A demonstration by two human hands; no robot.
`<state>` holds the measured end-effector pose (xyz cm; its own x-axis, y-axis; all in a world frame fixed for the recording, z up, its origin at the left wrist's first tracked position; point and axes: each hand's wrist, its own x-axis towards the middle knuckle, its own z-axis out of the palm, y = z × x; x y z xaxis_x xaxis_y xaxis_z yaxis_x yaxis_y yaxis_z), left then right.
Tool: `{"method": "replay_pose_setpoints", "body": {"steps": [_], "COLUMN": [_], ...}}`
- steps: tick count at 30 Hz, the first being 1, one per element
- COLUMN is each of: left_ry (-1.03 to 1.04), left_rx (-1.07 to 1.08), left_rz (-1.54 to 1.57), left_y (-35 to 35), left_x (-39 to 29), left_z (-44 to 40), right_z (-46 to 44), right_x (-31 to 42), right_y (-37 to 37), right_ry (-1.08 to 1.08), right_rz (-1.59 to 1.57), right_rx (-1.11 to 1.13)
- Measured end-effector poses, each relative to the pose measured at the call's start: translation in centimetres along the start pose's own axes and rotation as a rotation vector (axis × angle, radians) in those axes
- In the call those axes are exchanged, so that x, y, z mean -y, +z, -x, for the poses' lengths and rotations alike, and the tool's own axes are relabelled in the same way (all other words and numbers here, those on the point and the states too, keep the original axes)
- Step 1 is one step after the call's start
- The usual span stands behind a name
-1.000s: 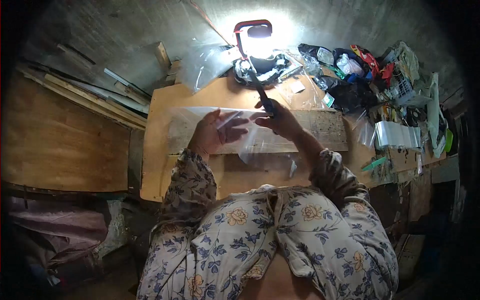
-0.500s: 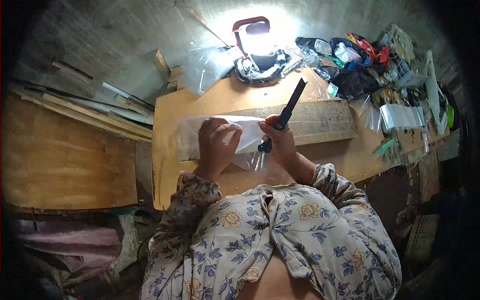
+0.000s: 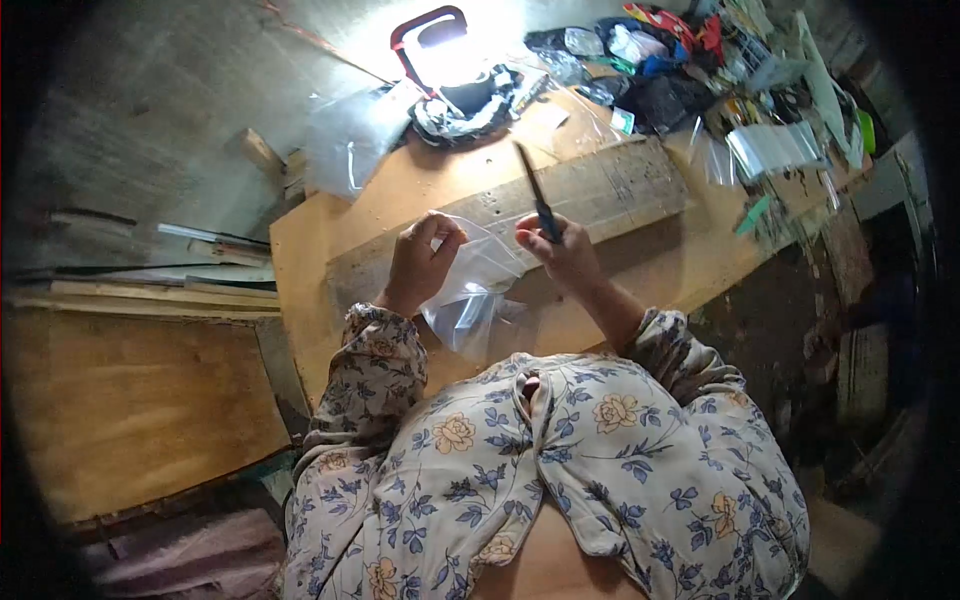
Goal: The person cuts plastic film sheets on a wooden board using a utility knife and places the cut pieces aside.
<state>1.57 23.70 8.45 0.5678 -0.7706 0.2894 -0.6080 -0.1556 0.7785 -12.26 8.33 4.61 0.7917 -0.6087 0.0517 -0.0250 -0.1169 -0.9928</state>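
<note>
My left fingers (image 3: 447,245) are pinching the clear plastic (image 3: 490,255), my right fingers (image 3: 568,238) are gripping the dark tool (image 3: 532,178) closed-handed, and a stray swing could be tearing the clear plastic.

Wooden table (image 3: 400,215) bearing worn plank (image 3: 595,190)

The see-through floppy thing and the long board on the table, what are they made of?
The see-through floppy thing looks like thin, shiny plastic: it's creased, catches white glints and shows what's behind it. The long board looks like bare, rough wood, maybe old, because it's greyish-brown with dark marks.
</note>
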Motion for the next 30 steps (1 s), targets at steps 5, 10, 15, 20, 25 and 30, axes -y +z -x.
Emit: {"method": "replay_pose_setpoints", "body": {"steps": [5, 10, 15, 20, 25, 30], "left_ry": [-0.023, 0.029, 0.014, 0.024, 0.056, -0.033], "left_rx": [0.110, 0.251, 0.309, 0.383, 0.299, 0.241], "left_rz": [-0.036, 0.043, 0.006, -0.184, -0.290, -0.084], "left_y": [1.6, 2.9, 3.0, 1.0, 1.5, 1.6], "left_x": [1.4, 3.8, 2.9, 4.8, 3.7, 4.6], "left_z": [-1.4, -3.1, -5.1, -2.9, 0.1, 0.1], "right_z": [-1.2, -2.2, -3.8, -7.0, -8.3, -9.1], "right_x": [-0.8, -1.0, -2.0, -0.6, 1.0, 3.6], "right_y": [-0.2, -0.2, -0.3, -2.1, -2.8, -4.3], "right_ry": [0.219, 0.218, 0.228, 0.139, 0.134, 0.172], "right_rz": [-0.075, -0.008, 0.063, 0.265, 0.174, 0.358], "right_rx": [0.269, 0.240, 0.212, 0.205, 0.254, 0.262]}}
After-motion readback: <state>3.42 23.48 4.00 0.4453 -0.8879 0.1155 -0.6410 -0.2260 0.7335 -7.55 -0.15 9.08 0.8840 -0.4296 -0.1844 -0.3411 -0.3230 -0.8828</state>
